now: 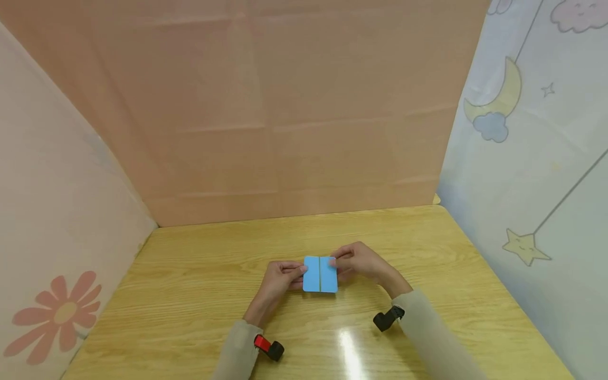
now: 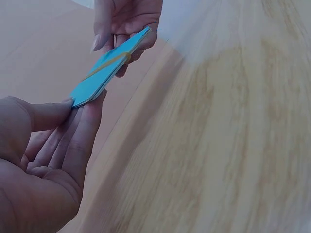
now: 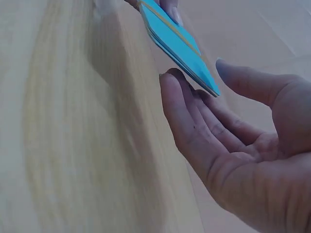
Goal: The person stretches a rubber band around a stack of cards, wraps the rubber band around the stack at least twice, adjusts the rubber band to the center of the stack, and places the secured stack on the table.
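Observation:
A thin stack of blue cards (image 1: 312, 275) with rounded corners is held above the table, a yellowish rubber band (image 2: 108, 65) stretched round its middle. My left hand (image 1: 281, 281) pinches its left edge, thumb on top and fingers beneath, as the left wrist view shows (image 2: 53, 160). Around the opposite edge is my right hand (image 1: 362, 263). In the right wrist view, that hand (image 3: 233, 131) has its thumb raised off the cards and its fingers spread below them, with a gap showing between thumb and stack.
Beneath the hands lies a wood-grain table (image 1: 204, 316), with a bright light reflection near its front. A peach-coloured sheet (image 1: 285, 116) rises at the back. Printed white sheets stand at the left (image 1: 62, 184) and right (image 1: 560, 158) sides. Each wrist wears a small black camera.

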A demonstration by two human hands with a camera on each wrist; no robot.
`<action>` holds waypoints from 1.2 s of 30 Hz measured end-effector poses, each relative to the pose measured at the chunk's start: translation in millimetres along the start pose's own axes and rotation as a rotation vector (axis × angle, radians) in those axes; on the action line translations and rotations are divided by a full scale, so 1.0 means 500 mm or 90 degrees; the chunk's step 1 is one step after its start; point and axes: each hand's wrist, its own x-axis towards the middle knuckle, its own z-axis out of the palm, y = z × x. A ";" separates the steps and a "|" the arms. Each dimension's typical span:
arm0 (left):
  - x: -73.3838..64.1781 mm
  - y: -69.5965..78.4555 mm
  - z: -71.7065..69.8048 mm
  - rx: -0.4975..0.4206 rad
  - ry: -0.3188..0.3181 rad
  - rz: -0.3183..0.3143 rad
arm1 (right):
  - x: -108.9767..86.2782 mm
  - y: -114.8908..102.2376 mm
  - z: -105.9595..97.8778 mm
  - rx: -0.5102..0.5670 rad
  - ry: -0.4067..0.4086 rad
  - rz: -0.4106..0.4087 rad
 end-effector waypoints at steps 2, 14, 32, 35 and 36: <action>-0.002 -0.001 -0.003 -0.001 0.002 0.001 | -0.007 0.008 0.005 0.025 -0.001 0.004; -0.004 -0.003 -0.010 -0.016 0.030 -0.001 | -0.010 0.030 0.038 0.097 0.044 0.008; 0.047 0.002 -0.018 0.008 0.068 -0.021 | 0.036 0.022 0.028 0.080 0.110 0.017; 0.058 0.006 -0.023 0.025 0.062 -0.027 | 0.046 0.026 0.027 0.086 0.108 0.028; 0.061 0.006 -0.025 0.033 0.060 -0.024 | 0.049 0.028 0.028 0.088 0.107 0.029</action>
